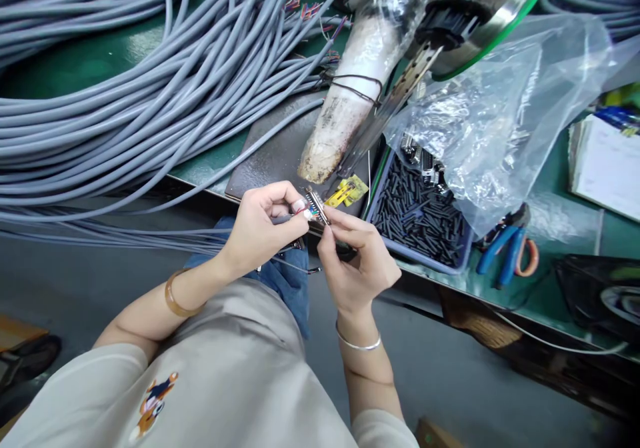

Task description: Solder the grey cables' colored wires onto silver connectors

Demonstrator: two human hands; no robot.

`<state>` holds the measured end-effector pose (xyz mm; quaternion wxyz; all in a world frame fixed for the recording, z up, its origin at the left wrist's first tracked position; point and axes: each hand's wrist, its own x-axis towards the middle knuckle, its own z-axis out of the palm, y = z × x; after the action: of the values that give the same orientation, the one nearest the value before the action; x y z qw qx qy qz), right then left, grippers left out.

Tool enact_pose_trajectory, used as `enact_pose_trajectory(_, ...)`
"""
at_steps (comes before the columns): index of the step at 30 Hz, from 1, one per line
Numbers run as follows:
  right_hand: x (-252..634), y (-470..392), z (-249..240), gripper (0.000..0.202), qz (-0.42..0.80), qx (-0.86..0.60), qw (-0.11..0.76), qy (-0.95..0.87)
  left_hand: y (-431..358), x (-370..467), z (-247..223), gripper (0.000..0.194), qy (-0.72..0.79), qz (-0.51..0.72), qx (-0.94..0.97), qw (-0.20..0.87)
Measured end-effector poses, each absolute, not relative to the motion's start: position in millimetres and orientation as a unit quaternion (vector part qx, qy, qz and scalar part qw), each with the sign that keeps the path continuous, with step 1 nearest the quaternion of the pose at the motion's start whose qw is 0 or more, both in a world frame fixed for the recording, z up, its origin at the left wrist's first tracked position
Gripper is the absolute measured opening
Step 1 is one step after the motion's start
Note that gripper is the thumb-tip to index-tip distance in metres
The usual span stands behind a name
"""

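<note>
Green glossy table: the green table runs across the view above a grey floor, with long grey round cables heaped at the left.
Blue-purple plastic tray: this tray of short black tubes sits beside the right hand, partly under a clear plastic bag.
Narrow silver metal connector: the connector is held between the hands at the table's near edge, below a white wrapped pipe.
Left hand: the left hand comes in palm inward, thumb and index finger pinching thin coloured wires at the connector (both tips look white-wrapped).
Right hand: the right hand rises with bent wrist, thumb and index finger gripping the connector's near end.
</note>
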<state>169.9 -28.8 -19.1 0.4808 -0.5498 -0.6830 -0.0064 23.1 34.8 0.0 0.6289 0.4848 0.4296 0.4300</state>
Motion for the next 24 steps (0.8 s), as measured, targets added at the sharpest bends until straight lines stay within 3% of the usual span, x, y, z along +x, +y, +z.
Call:
enact_pose_trajectory(13, 171.5, -17.4, -10.2, 0.019, -0.037, -0.550, 0.481, -0.681, 36.0, 34.3, 7.8, 0.014, 0.466, 0.463, 0.537, 0.529)
enact_pose_trajectory(24, 171.5, -14.1, -2.0, 0.020, -0.028, -0.556, 0.483, -0.676, 35.6, 35.4, 13.5, 0.014, 0.471, 0.468, 0.522, 0.536)
